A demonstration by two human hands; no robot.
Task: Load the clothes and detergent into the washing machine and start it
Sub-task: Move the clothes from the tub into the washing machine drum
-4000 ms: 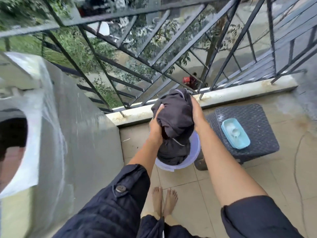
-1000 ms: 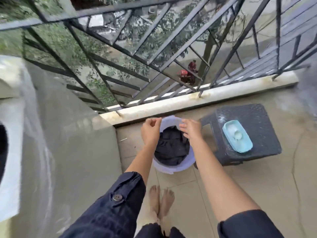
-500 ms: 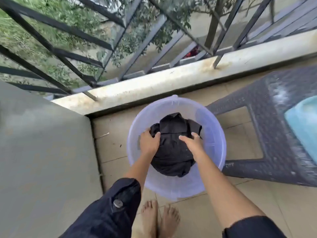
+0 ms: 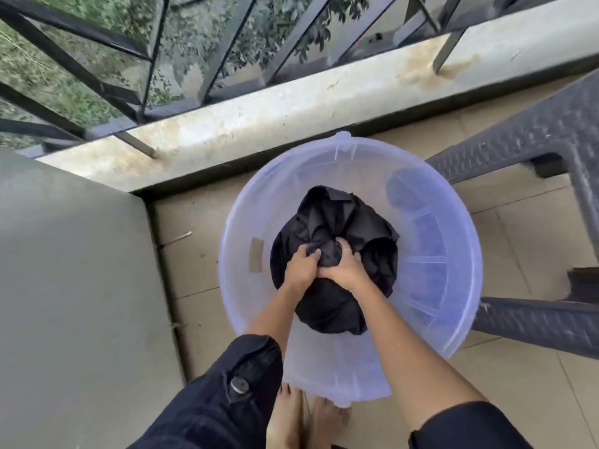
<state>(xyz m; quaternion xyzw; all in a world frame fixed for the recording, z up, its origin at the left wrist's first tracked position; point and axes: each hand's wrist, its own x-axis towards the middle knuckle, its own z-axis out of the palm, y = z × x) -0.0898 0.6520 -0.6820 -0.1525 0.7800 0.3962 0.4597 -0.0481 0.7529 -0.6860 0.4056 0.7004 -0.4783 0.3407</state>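
A bundle of black clothes (image 4: 337, 228) lies at the bottom of a translucent lilac bucket (image 4: 431, 241) on the tiled floor. Both my hands reach down into it. My left hand (image 4: 299, 270) grips a fold of the black cloth near the middle of the bundle. Right beside it, my right hand (image 4: 345, 268) clutches the same bunched fabric, fingers curled into it. The two hands touch each other. The washing machine and the detergent are out of view.
The grey side of the washing machine's plinth (image 4: 74, 286) fills the left. A dark woven plastic stool (image 4: 551, 131) stands to the right of the bucket. A low concrete kerb (image 4: 291, 105) with a black metal railing (image 4: 97, 76) runs behind. My bare feet (image 4: 304, 419) stand below the bucket.
My head has dropped closer to the bucket. Both hands went from the rim down onto the clothes, moved together and now grip the bunched fabric.
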